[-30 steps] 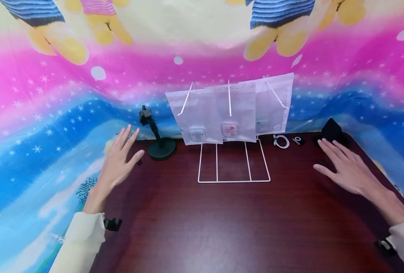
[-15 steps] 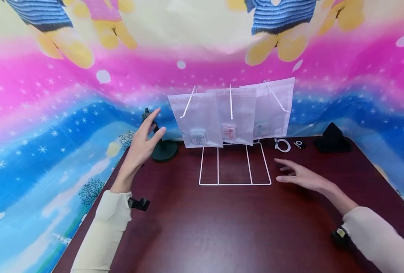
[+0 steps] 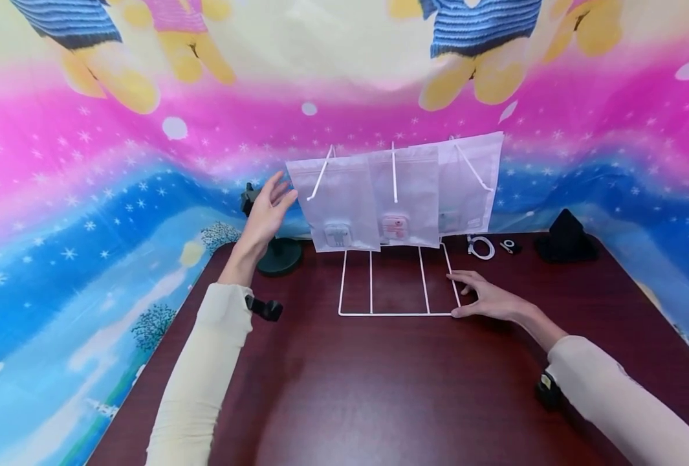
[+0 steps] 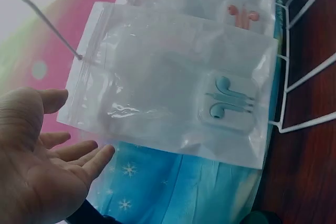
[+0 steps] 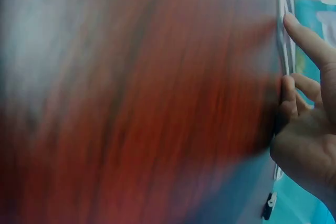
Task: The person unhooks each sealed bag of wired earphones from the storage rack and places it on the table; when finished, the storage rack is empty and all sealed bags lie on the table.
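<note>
A white wire display rack [image 3: 399,314] stands on the dark wood table, with three translucent zip bags hanging from its prongs. The left bag [image 3: 341,188] contains earphones in a small case [image 4: 226,103], bluish in the left wrist view. Pink earphones [image 3: 395,227] show in the middle bag [image 3: 411,188]; the right bag [image 3: 473,175] is partly covered by it. My left hand [image 3: 264,217] is held beside the left bag's upper edge, fingers relaxed and holding nothing. At the base's front right corner, my right hand [image 3: 490,299] touches the wire with spread thumb and fingers.
A black stand with a round base [image 3: 280,257] is behind my left hand. Along the back right lie a coiled white cable [image 3: 482,248], a small black-and-white item [image 3: 510,246] and a black angular object [image 3: 567,236]. A printed cloth [image 3: 251,116] encloses the table.
My right hand has moved left from near the black object to the rack's base. My left hand has moved right, to the left bag's edge. The bags still hang on the rack.
</note>
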The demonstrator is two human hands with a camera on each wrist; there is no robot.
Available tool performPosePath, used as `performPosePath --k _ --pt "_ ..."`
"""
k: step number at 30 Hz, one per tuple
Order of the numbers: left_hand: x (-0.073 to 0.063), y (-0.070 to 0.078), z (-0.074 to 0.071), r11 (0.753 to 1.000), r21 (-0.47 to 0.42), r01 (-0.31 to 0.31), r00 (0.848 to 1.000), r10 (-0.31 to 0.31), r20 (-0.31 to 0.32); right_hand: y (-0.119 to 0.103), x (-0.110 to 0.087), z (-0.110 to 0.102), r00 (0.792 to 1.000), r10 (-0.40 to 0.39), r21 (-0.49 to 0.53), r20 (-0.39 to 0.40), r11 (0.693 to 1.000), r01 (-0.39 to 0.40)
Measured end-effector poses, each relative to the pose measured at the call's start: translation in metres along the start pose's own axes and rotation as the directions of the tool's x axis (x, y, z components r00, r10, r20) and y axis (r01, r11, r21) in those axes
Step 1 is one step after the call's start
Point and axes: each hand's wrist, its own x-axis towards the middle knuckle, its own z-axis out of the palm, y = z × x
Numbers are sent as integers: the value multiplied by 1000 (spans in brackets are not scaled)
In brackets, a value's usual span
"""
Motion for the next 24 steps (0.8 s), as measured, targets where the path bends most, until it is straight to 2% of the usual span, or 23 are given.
performPosePath --k 4,11,16,20,24 --pt "14 4 5 999 -37 22 999 -23 -29 -1 -1 -2 1000 -4 0 2 1000 4" --pt "27 5 10 991 -133 -15 987 -7 -162 -4 1 -1 1000 -4 19 18 1000 3" --pt "25 10 12 988 -151 -35 984 7 -179 -3 3 0 1000 4 32 29 999 -5" --pt "21 15 13 992 -118 -45 980 21 -196 -1 3 -1 1000 6 1 30 1000 -6" --pt "10 17 10 997 -69 -31 975 15 -220 3 1 -1 999 3 -20 33 1000 -2"
